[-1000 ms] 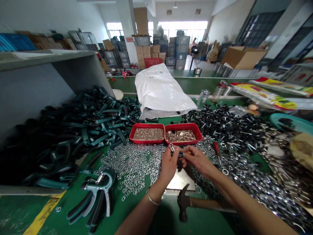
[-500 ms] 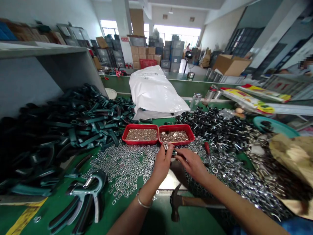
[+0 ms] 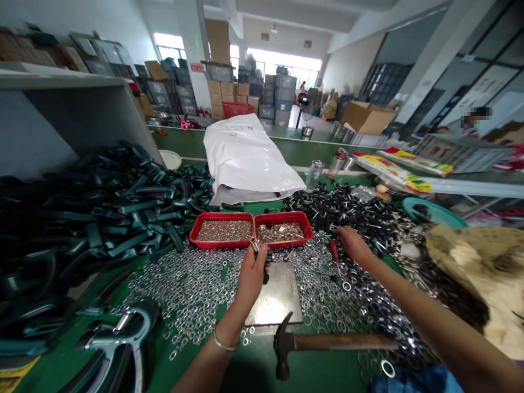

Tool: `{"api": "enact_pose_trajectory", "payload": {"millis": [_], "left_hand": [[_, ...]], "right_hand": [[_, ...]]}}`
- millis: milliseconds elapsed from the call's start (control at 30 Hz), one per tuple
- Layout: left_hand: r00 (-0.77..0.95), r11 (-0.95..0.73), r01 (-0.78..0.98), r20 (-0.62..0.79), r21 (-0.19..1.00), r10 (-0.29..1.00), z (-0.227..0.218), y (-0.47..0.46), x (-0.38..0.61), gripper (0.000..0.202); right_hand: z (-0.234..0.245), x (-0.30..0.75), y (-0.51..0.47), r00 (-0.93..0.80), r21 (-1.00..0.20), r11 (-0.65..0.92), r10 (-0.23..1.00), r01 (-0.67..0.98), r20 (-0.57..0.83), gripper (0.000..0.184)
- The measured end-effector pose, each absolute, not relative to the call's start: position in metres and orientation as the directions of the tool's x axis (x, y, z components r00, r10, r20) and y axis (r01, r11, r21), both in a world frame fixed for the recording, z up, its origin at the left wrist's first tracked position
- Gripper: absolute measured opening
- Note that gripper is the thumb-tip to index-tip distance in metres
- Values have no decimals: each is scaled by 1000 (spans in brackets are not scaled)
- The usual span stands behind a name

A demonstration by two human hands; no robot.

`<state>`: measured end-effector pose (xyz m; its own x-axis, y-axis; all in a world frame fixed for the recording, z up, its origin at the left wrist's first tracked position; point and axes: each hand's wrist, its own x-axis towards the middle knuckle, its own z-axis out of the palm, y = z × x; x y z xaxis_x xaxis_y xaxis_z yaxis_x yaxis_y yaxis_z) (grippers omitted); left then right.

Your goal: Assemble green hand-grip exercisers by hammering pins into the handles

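My left hand (image 3: 250, 273) is closed on a small part with a metal loop and a dark body (image 3: 262, 252), held above a flat metal plate (image 3: 276, 295). My right hand (image 3: 352, 244) has reached to the right, its fingers curled down onto the heap of black knobs with metal pins (image 3: 352, 210); whether it holds one is hidden. A red-handled screwdriver (image 3: 335, 256) lies just left of that hand. Two red trays (image 3: 249, 218) of small metal pieces stand behind the left hand.
Loose metal rings (image 3: 196, 289) cover the green table. A hammer (image 3: 323, 343) lies near the front edge. Dark green handles (image 3: 110, 207) are piled at the left under a grey shelf. A white plastic bag (image 3: 249, 158) lies behind the trays. A person sits at far right.
My right hand left the small part and moved right to the black knob heap. My left hand keeps the part. The view swung slightly left, uncovering the metal plate.
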<state>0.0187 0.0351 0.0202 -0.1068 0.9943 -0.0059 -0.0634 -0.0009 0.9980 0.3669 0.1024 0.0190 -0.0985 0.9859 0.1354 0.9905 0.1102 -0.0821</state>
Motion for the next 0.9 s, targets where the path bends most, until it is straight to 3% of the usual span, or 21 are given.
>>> {"api": "enact_pose_trajectory", "payload": {"millis": [200, 333, 433, 500, 567, 667, 833, 900], "left_hand": [[-8, 93, -146, -95, 985, 995, 16, 32, 22, 37], [4, 148, -241, -151, 959, 988, 18, 34, 22, 37], [19, 156, -283, -157, 946, 987, 18, 34, 26, 36], [30, 161, -304, -160, 939, 987, 17, 32, 29, 37], [33, 156, -318, -154, 935, 988, 17, 29, 31, 37], [30, 136, -288, -133, 948, 991, 19, 25, 32, 36], [59, 8, -138, 0, 990, 998, 27, 21, 29, 33], [56, -26, -117, 33, 993, 998, 28, 22, 29, 31]], "right_hand": [[19, 371, 119, -120, 21, 119, 992, 993, 27, 11], [37, 370, 109, -53, 43, 49, 996, 998, 76, 10], [55, 335, 83, -48, -158, 69, 990, 985, 136, 18], [66, 296, 58, -192, -436, 231, 973, 870, 131, 21], [73, 256, 35, -322, -577, 359, 931, 734, 171, 20], [77, 216, 15, -419, -617, 451, 884, 645, 207, 16], [75, 202, 12, -471, -528, 488, 864, 695, 178, 17], [75, 200, 14, -449, -560, 467, 875, 684, 181, 14]]}}
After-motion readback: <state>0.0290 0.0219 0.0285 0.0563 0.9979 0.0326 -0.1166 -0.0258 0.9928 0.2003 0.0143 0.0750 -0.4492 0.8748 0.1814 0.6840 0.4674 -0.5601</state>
